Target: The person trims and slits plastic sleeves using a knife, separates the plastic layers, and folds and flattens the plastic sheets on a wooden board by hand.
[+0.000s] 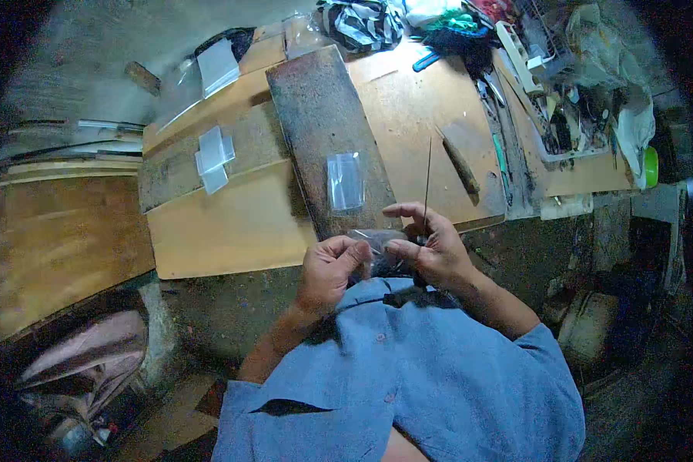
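My left hand (pixel 333 271) pinches the left side of a small clear plastic bag (pixel 377 240) close to my body. The bag's other side is between the thumb and fingers of my right hand (pixel 437 250). A long thin dark rod (pixel 428 181) points up from my right hand. Just beyond my hands, a clear plastic piece (pixel 346 182) lies on a dark worn board (pixel 323 108). What the bag holds, if anything, is too blurred to tell.
Crossed clear bags (pixel 214 158) lie on the left of the table (pixel 231 231), with more plastic sheets (pixel 218 68) behind. A wooden-handled tool (pixel 460 165) rests right of the board. A wire basket (pixel 581 146) of tools stands far right.
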Motion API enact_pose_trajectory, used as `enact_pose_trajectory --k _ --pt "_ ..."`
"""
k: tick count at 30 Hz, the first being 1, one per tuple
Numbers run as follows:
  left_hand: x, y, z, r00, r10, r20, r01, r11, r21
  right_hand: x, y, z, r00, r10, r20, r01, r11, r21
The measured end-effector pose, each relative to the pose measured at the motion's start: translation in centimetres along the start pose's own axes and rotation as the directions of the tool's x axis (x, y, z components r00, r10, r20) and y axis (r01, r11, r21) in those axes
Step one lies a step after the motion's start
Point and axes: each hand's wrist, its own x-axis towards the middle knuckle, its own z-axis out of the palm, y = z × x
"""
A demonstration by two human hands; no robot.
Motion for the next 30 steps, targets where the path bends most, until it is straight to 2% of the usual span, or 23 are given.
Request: enact_pose_trajectory --k 3,5,6,7,9,10,11,13,16,20,22,23,25,26,30 --pt "0.2 -0.1 -0.6 0.997 0.039 -0.062 -0.042 0.998 -0.044 -0.4 -0.5 -1.1 0.998 0.057 -0.017 -0.058 0.995 -0.083" --pt "0.3 0.0 -1.0 0.993 0.068 -0.101 -0.075 0.995 -0.073 -1.1 -0.8 -2.4 0.986 -0.156 -0.056 0.128 0.932 -0.340" --pt "0.3 0.1 -1.2 0.984 0.105 -0.143 -0.115 0.991 -0.063 -1.8 -1.8 -2.9 0.996 -0.080 -0.030 0.059 0.899 -0.435" --pt "0.4 0.3 -1.3 0.973 0.142 -0.184 -0.154 0.987 -0.051 -2.2 -2.5 -3.1 0.997 -0.078 -0.026 0.059 0.899 -0.435" --pt "0.4 0.5 -1.6 0.967 0.136 -0.214 -0.158 0.983 -0.089 -2.9 -3.6 -3.2 0.990 0.133 0.038 -0.093 0.846 -0.525" --pt "0.4 0.6 -1.7 0.962 0.132 -0.238 -0.165 0.978 -0.124 -3.3 -3.9 -3.0 0.996 0.070 0.062 -0.020 0.807 -0.590" --pt "0.4 0.7 -1.9 0.962 0.131 -0.240 -0.165 0.978 -0.126 -3.5 -4.2 -2.9 0.995 0.072 0.064 -0.020 0.806 -0.591" --pt "0.3 0.8 -2.2 0.960 0.132 -0.247 -0.168 0.977 -0.131 -3.7 -4.5 -2.9 0.978 0.162 0.131 -0.017 0.690 -0.723" --pt "0.5 0.6 -2.5 0.958 0.171 -0.231 -0.210 0.966 -0.154 -3.7 -4.4 -2.5 0.979 0.148 0.141 0.007 0.664 -0.748" --pt "0.1 0.8 -1.8 0.956 0.149 -0.253 -0.183 0.976 -0.115 -3.0 -4.1 -2.3 0.977 0.148 0.153 0.030 0.614 -0.789" --pt "0.0 0.4 -2.0 0.982 0.150 -0.116 -0.147 0.988 0.035 -2.6 -3.4 -2.3 0.981 0.113 0.158 0.058 0.605 -0.794" --pt "-0.2 0.5 -1.9 0.982 0.150 -0.116 -0.147 0.988 0.036 -2.4 -3.0 -2.3 0.983 0.079 0.163 0.084 0.595 -0.799" --pt "-0.8 1.1 -1.2 1.000 0.006 -0.006 -0.005 0.992 0.128 -1.9 -2.4 -2.2 0.982 0.077 0.173 0.091 0.608 -0.788" --pt "-0.8 0.8 -1.5 0.999 -0.013 0.048 0.006 0.991 0.132 -1.7 -2.3 -2.2 0.980 0.074 0.183 0.098 0.620 -0.778" --pt "-0.9 0.9 -1.3 0.997 -0.074 0.028 0.071 0.991 0.112 -1.1 -2.9 -1.6 0.971 0.143 0.190 0.059 0.631 -0.773"
